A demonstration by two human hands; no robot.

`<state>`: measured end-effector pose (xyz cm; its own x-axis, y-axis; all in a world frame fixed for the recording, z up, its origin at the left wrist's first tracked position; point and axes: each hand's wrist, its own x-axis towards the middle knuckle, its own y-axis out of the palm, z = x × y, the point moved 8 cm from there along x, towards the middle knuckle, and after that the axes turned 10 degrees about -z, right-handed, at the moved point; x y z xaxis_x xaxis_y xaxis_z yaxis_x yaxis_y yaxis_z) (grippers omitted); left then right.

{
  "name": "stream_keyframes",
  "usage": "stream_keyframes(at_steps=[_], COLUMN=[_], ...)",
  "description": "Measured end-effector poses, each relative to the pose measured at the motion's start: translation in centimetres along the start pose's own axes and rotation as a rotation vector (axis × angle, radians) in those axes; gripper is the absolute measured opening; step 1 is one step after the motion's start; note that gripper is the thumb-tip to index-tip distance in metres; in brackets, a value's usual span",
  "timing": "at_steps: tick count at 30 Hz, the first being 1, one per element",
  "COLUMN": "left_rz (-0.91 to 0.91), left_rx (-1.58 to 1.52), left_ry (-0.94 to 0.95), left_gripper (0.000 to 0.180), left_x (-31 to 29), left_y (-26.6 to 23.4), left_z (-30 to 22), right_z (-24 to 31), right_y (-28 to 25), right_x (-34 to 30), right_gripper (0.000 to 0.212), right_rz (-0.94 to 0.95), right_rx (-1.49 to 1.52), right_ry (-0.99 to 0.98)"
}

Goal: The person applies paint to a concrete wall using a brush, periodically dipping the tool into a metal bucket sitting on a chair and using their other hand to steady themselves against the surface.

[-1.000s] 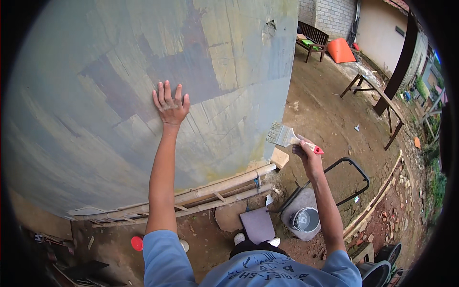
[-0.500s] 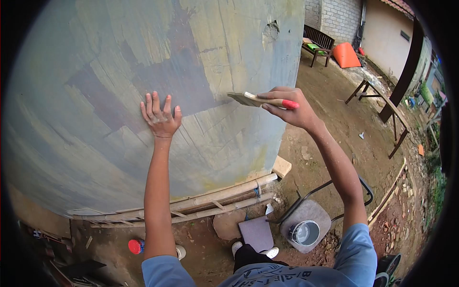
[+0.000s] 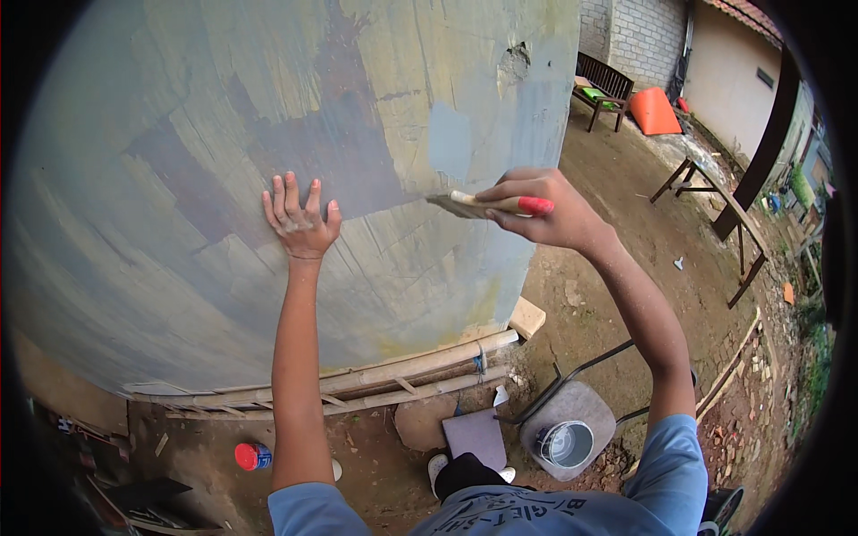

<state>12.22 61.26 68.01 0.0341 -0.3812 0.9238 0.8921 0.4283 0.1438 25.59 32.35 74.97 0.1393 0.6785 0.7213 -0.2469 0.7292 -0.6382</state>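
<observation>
A broad painted panel or wall surface [image 3: 232, 295] stands before me, streaked grey-blue and yellowish with darker purple-grey patches. My left hand [image 3: 302, 223] lies flat on it, fingers spread, below the large dark patch. In my right hand [image 3: 559, 214] is a flat paintbrush [image 3: 460, 205] with a red-ended handle, its bristles aimed left toward the surface. Whether the bristles touch cannot be made out. Just above the brush a smooth light-blue patch [image 3: 450, 141] looks freshly coated. Below right, an open paint bucket [image 3: 567, 444] rests on a chair seat [image 3: 590, 402].
Bamboo poles [image 3: 375, 397] run along the panel's foot, with a pale block [image 3: 526, 318] at the corner. A red-lidded tub [image 3: 253, 456] and a grey-purple slab [image 3: 483, 438] are near my feet. Farther right are a wooden bench [image 3: 603, 85], an orange object [image 3: 655, 112] and a narrow trestle [image 3: 728, 201].
The light-blue patch now shows where my right hand and brush were not covering earlier. My right hand has turned slightly and lowered; my left hand stays put. The view has shifted a little.
</observation>
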Motion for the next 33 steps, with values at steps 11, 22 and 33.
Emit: stream_keyframes(at_steps=[11, 22, 33], left_rz=[-0.015, -0.037, -0.045], left_rx=[0.004, 0.009, 0.0], left_ry=[-0.004, -0.017, -0.016], left_gripper=[0.046, 0.045, 0.041], left_x=[-0.2, -0.1, 0.0], left_y=[0.5, 0.5, 0.1], left_z=[-0.8, -0.7, -0.8], right_z=[-1.0, 7.3, -7.4], right_y=[-1.6, -11.3, 19.0], right_x=[5.9, 12.3, -13.8], right_gripper=[0.019, 0.015, 0.026], right_rz=[0.093, -0.373, 0.371], right_rx=[-0.193, -0.239, -0.123], right_ry=[-0.098, -0.425, -0.06])
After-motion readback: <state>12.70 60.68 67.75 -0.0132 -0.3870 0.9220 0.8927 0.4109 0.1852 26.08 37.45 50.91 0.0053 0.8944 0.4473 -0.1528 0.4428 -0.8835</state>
